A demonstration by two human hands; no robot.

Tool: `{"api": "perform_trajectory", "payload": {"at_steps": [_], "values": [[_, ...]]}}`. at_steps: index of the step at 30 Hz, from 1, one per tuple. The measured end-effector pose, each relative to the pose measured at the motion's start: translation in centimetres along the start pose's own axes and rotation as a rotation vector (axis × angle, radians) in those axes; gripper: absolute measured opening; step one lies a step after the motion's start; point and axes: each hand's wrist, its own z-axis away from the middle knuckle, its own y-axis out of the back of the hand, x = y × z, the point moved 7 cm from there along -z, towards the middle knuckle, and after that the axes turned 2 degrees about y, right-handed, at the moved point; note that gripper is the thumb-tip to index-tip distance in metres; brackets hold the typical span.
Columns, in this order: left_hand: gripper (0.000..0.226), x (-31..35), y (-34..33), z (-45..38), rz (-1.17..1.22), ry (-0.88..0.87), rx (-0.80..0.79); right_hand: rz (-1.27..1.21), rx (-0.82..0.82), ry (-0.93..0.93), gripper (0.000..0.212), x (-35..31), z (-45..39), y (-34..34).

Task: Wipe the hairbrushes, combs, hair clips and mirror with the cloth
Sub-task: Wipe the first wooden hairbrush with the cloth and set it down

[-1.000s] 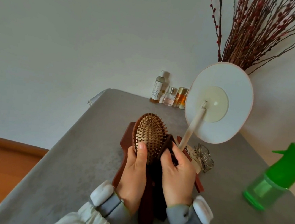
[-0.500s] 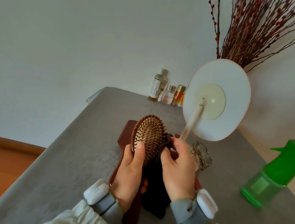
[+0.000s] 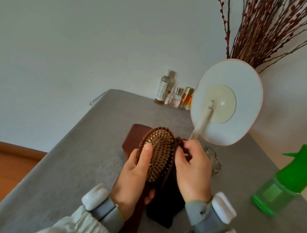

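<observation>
Above the grey counter (image 3: 70, 156), brush-wiping step.
Left hand (image 3: 133, 179) gripped the hairbrush (image 3: 158, 153), bristles up; right hand (image 3: 192, 171) fingers pinched the dark cloth (image 3: 167, 205) against its right edge.

Oval wooden-bristled hairbrush (image 3: 159, 152) upright – dark cloth (image 3: 167, 201) against its edge
</observation>
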Motion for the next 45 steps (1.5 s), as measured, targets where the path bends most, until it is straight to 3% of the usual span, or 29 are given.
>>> {"api": "perform_trajectory", "payload": {"at_steps": [3, 7, 13, 18, 22, 24, 27, 29, 33, 36, 40, 42, 45], "values": [[0.055, -0.3, -0.7, 0.2, -0.025, -0.001, -0.053, 0.040, 0.034, -0.021, 0.005, 0.5, -0.8, 1.0], [0.056, -0.5, -0.2, 0.0, -0.084, 0.028, -0.093, -0.040, -0.186, -0.007, 0.019, 0.5, -0.3, -0.1], [0.053, -0.4, -0.6, 0.1, -0.097, 0.076, -0.156, 0.125, -0.007, 0.034, 0.007, 0.2, -0.7, 1.2], [0.056, -0.5, 0.0, 0.1, -0.163, 0.080, -0.122, 0.047, -0.238, 0.001, 0.012, 1.0, -0.4, -0.1], [0.054, 0.0, -0.2, 0.2, -0.161, 0.068, -0.175, 0.203, -0.001, 0.158, 0.007, -0.3, -0.6, 1.4], [0.054, 0.2, -0.5, 0.3, -0.149, 0.061, -0.215, 0.210, 0.048, 0.134, 0.012, -0.3, -0.8, 1.8], [0.054, 0.2, -0.3, 0.4, -0.158, 0.061, -0.210, 0.108, -0.102, 0.075, 0.007, 0.3, -1.0, 0.9], [0.053, 0.1, -0.1, 0.5, -0.152, 0.070, -0.193, -0.021, -0.241, 0.031, 0.017, 0.7, -0.8, 0.0], [0.054, -0.3, -0.3, 0.5, -0.163, 0.106, -0.210, 0.004, -0.144, 0.062, 0.010, 0.9, -1.0, 1.0], [0.058, -0.2, -0.4, 0.4, -0.162, 0.105, -0.223, 0.019, -0.078, 0.040, 0.020, 0.7, -1.0, 1.2], [0.059, 0.1, 0.1, 0.2, -0.161, 0.083, -0.182, -0.139, -0.255, -0.029, 0.010, 0.9, -0.8, -0.1], [0.058, 0.1, 0.1, 0.2, -0.131, 0.086, -0.177, -0.233, -0.315, -0.048, 0.015, 0.9, -0.5, -0.4], [0.058, 0.0, -0.4, 0.4, -0.091, 0.108, -0.197, -0.176, -0.162, -0.030, 0.016, 0.9, -0.7, 0.5]]}}
